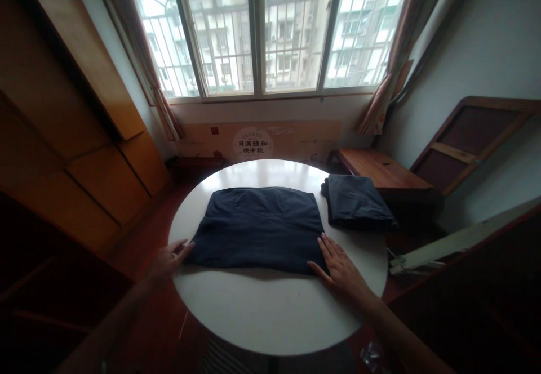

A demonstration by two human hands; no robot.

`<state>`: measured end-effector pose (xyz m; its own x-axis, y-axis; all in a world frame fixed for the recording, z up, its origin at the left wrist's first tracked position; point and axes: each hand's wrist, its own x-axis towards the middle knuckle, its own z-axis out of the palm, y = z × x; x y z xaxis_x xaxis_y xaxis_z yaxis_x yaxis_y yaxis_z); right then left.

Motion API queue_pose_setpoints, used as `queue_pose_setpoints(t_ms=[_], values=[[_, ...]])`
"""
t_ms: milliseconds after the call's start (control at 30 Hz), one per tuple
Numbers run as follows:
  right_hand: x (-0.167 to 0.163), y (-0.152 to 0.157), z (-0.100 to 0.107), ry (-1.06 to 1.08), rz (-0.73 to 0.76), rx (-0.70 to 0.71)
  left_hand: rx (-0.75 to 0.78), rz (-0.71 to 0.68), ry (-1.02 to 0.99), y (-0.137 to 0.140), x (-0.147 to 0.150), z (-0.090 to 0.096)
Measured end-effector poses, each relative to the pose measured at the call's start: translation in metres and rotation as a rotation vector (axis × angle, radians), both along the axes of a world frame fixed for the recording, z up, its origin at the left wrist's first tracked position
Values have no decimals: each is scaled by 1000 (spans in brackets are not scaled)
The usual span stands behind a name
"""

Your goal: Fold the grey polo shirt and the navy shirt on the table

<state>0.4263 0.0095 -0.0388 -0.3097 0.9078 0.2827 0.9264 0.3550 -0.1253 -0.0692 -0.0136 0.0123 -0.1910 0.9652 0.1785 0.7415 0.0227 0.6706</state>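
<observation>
A dark navy cloth (257,230), folded into a wide rectangle, lies flat on the white round table (262,315). At its near left corner, my left hand (171,255) has its fingers closed on the edge; they are partly blurred. My right hand (338,264) rests open on the near right corner, fingers stretched over the fabric and thumb spread apart. Beyond that hand, a stack of folded dark cloth (359,202) sits at the table's right side, apart from the navy piece. Its right end reaches the table's rim.
A low wooden cabinet (380,168) stands behind the table to the right, with a framed wooden panel (465,143) leaning on the wall. Wooden cupboards (105,177) line the left. Barred windows (291,30) are ahead, above a printed cardboard panel (296,137).
</observation>
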Motion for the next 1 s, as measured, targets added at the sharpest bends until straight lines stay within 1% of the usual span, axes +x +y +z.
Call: queue_pose_setpoints(t_ms=[133, 200, 267, 333, 400, 500, 567, 633, 700, 767, 867, 1000], values=[[1, 0, -1, 10, 9, 26, -127, 5, -368, -4, 0, 5], [1, 0, 0, 17, 11, 29, -135, -2, -412, -3, -3, 5], [0, -1, 1, 25, 11, 21, -46, -2, -344, -1, -6, 4], [0, -1, 1, 36, 12, 13, 99, -5, -221, -1, -8, 2], [-1, -1, 2, 45, 12, 13, 208, -10, -120, -3, -8, 0], [-1, -2, 3, 44, 6, 17, 263, 21, -67, -8, -7, 0], [-1, -2, 3, 40, 8, 16, 208, 72, -114, -10, -8, 0], [-1, -2, 2, 44, 14, 14, 110, 99, -228, -8, -12, -1], [0, -1, 1, 52, 18, 11, 22, 83, -369, -4, -18, -5], [0, -1, 0, 61, 18, 10, -50, 52, -463, 2, -23, -9], [0, -1, 1, 68, 16, 13, -153, 38, -466, 9, -29, -8], [-2, -2, 3, 65, 9, 3, -291, -5, -389, 14, -35, 8]])
